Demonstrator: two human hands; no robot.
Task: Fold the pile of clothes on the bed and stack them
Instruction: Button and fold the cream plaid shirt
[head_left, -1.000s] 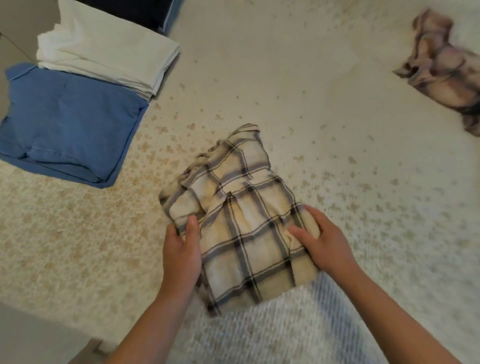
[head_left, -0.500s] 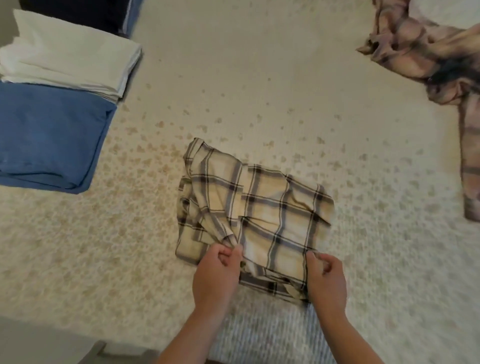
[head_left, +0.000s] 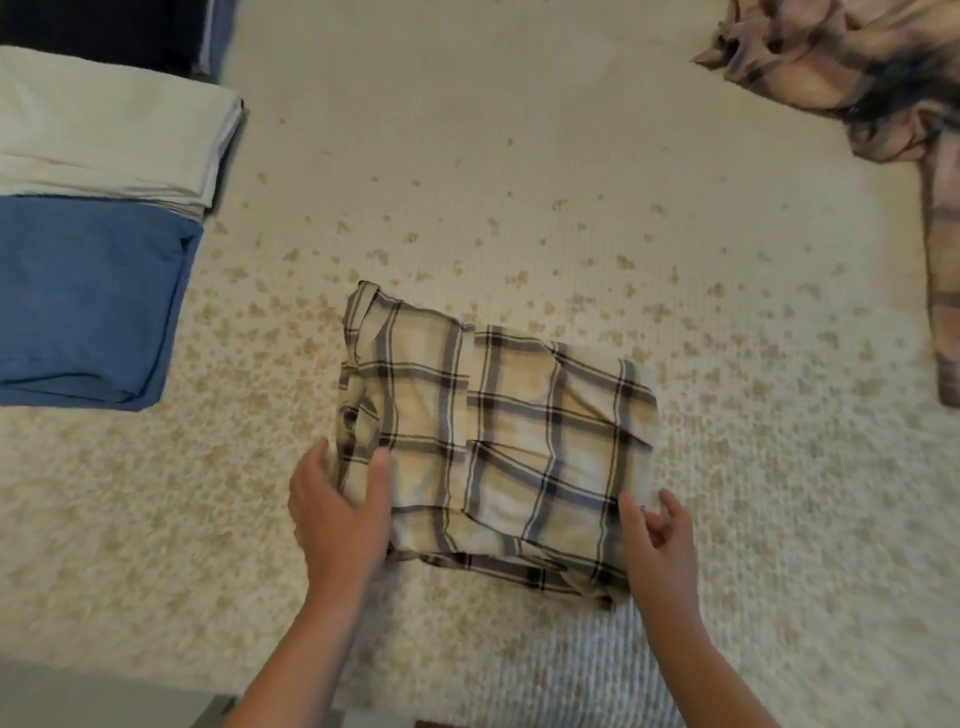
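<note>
A folded cream plaid shirt lies flat on the bed in front of me. My left hand holds its near left corner, the thumb on top of the cloth and the fingers along the left edge. At the near right corner my right hand has its thumb on the fabric and its curled fingers just beside it, pinching the edge. At the left, a folded white garment rests partly over a folded blue one. A crumpled pink plaid garment lies unfolded at the far right.
The cream bedspread with tan speckles covers the whole bed. A dark folded item sits behind the white one at the top left. The bed's near edge and grey floor show at the bottom left.
The plaid shirt was turned and laid flat, its long side now running left to right. Both hands moved apart to its near corners. The view shifted right.
</note>
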